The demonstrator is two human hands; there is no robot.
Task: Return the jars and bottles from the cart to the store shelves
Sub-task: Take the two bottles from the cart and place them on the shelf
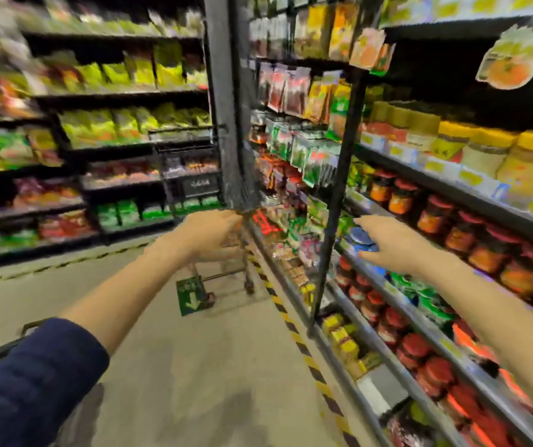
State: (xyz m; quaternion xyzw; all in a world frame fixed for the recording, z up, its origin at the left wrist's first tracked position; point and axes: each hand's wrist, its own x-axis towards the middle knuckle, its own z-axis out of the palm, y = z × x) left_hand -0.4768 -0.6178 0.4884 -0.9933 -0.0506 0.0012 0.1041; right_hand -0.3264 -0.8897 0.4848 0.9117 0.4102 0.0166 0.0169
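Note:
The view is blurred by motion. My right hand (387,245) reaches to the shelf on the right, palm down and fingers stretched, just above some blue-lidded jars (362,237) at the shelf's front edge. It does not seem to grip any of them. My left hand (208,233) is held out ahead with curled fingers, in front of the top of a small wheeled cart (231,272) standing in the aisle. Whether that hand holds the cart cannot be made out.
Red-lidded jars (432,217) and yellow-lidded jars (481,146) fill the right-hand shelves. A black upright post (336,195) stands beside my right hand. Yellow-black tape (294,330) runs along the shelf foot. Snack shelves (97,124) line the far side, and a dark handle (29,327) shows at the lower left.

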